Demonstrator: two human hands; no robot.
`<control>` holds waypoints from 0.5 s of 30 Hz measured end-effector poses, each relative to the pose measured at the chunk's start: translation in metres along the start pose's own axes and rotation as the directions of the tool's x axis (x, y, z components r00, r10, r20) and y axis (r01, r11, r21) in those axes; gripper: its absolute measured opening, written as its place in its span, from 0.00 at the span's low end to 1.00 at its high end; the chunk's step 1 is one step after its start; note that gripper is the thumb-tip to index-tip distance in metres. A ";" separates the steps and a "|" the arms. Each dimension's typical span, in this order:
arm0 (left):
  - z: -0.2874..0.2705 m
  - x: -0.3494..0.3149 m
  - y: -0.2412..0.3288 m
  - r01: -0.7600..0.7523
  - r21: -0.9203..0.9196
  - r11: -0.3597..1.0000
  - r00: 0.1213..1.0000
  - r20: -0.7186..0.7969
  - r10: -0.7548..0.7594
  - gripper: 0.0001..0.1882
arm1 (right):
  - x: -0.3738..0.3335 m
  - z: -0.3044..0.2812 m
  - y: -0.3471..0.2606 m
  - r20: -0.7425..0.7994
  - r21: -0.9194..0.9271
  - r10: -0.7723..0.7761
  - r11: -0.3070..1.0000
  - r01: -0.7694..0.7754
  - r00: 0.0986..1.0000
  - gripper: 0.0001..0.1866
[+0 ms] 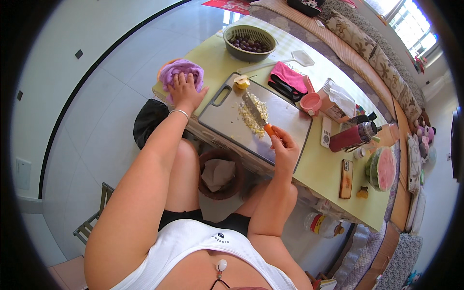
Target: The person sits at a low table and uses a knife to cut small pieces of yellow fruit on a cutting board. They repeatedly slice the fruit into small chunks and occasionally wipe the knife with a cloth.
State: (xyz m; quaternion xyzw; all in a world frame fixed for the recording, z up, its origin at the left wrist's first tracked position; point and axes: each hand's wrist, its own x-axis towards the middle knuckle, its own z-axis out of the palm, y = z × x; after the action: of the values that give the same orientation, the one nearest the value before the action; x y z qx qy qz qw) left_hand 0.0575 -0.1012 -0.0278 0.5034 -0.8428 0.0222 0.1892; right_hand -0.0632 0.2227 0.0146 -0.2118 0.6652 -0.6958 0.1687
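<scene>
My right hand [284, 143] is closed round the orange handle of a kitchen knife [255, 109]. The knife's blade lies over finely chopped pale pieces [247, 119] on a grey-rimmed cutting board [285, 108]. A cut piece of yellow-skinned fruit [241, 82], pale inside, sits near the board's far left edge. At the table's left corner, my left hand [184, 92] rests on a bunched purple cloth [195, 70], its fingers stretched over the folds. An orange rim [161, 72] shows beside the cloth; the rest of that object is hidden.
Beyond the board stand a colander [250, 54] of dark round fruit and a white spatula [302, 58]. To the right are a pink cloth [290, 77], tissue box [333, 108], maroon bottle [350, 136], phone [346, 179] and cut watermelon [384, 169]. A bin [205, 193] stands below.
</scene>
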 end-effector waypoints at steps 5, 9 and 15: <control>-0.003 -0.001 0.002 0.002 0.000 1.000 1.000 0.002 -0.002 0.43 | 0.004 -0.005 0.006 0.006 -0.023 0.023 0.999 -0.023 1.000 0.14; -0.001 0.000 0.001 0.003 0.009 1.000 1.000 0.005 -0.003 0.43 | -0.001 0.000 -0.003 -0.047 0.032 -0.011 0.999 0.013 0.999 0.14; 0.000 0.000 0.001 0.006 0.014 1.000 1.000 0.008 -0.006 0.43 | 0.001 -0.001 0.001 -0.057 -0.026 0.003 1.000 -0.004 0.998 0.15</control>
State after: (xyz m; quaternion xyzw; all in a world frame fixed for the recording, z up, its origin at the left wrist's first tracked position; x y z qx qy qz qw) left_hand 0.0570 -0.1009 -0.0274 0.5075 -0.8418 0.0254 0.1822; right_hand -0.0649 0.2232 0.0141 -0.1930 0.6791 -0.6926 0.1482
